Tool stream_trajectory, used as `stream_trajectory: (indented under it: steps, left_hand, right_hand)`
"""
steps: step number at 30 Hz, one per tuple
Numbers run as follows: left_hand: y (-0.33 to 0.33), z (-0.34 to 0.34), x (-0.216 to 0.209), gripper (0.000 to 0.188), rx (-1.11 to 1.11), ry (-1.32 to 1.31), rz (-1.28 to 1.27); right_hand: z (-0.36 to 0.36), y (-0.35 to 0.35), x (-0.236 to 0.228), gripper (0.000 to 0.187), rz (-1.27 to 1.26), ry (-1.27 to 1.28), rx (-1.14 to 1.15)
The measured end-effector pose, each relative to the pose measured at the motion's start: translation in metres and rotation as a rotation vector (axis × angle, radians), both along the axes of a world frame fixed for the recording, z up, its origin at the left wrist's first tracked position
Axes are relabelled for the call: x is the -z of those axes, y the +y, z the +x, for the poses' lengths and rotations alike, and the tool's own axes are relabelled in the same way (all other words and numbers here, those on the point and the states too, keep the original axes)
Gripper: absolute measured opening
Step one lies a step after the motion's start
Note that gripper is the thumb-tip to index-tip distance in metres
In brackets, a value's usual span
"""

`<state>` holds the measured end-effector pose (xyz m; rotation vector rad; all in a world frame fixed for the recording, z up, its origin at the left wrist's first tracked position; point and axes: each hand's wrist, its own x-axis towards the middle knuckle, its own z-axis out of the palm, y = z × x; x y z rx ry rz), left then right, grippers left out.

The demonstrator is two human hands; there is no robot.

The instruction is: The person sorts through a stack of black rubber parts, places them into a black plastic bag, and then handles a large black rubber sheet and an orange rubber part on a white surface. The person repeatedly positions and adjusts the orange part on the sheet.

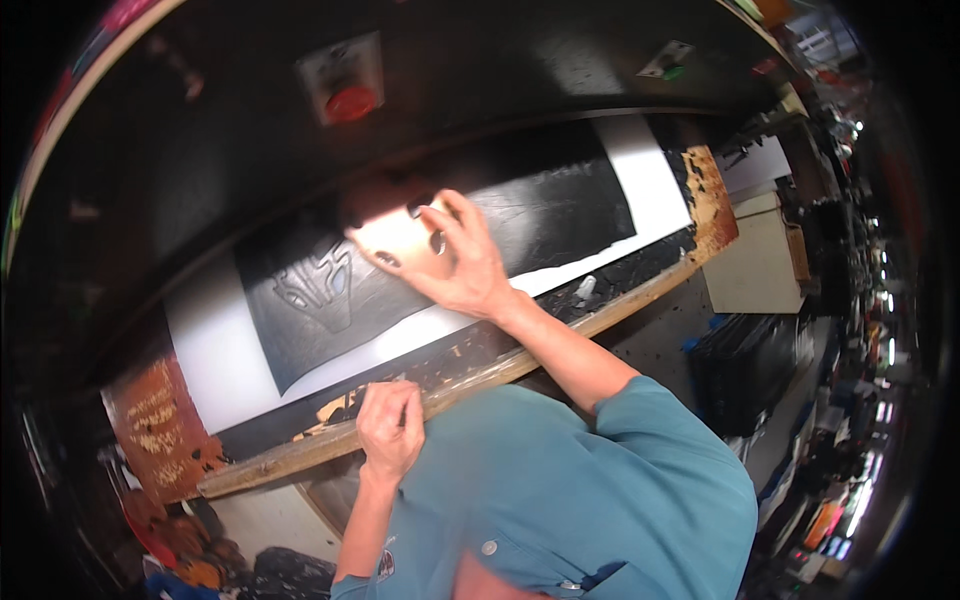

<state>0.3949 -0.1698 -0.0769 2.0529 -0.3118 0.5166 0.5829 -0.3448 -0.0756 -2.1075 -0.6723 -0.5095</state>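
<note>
My right hand [465,265] reaches forward over a black sheet [560,210] and grips a pale, flat plate [392,238] with dark oval holes. Bright light falls on the plate, and its exact kind is hard to make out. Left of it, grooves or cut outlines [318,290] show in the black sheet, which looks like leather. Beneath the sheet lies a white board [220,330]. My left hand [390,425] is closed at the wooden front edge [470,382] of the worktable, its fingers curled inward. Whatever it may hold is hidden.
A large dark machine part [480,80] overhangs the back of the work surface, bearing a red button [350,102] and a green one [673,72]. A small pale scrap [586,287] lies near the front edge. Stacked black sheets [750,365] and a beige box [752,255] stand right.
</note>
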Motion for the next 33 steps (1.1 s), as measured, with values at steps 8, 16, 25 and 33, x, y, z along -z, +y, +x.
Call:
stream_trajectory:
  steps: [8,16,25,33]
  left_hand:
    - [0.000,-0.014,0.035,0.022,-0.191,-0.095,0.289]
    - [-0.006,-0.023,0.034,0.029,-0.308,-0.091,0.386]
    - [-0.009,-0.021,0.034,0.030,-0.354,-0.116,0.432]
    - [-0.010,-0.022,0.032,0.031,-0.377,-0.075,0.428]
  right_hand:
    - [0.015,-0.095,-0.044,0.022,0.266,-0.207,0.251]
    - [0.027,-0.246,-0.094,0.014,0.079,-0.224,0.571]
    - [-0.074,-0.197,0.018,0.009,-0.054,-0.105,0.379]
    - [-0.074,-0.196,0.020,0.018,-0.153,0.048,0.340]
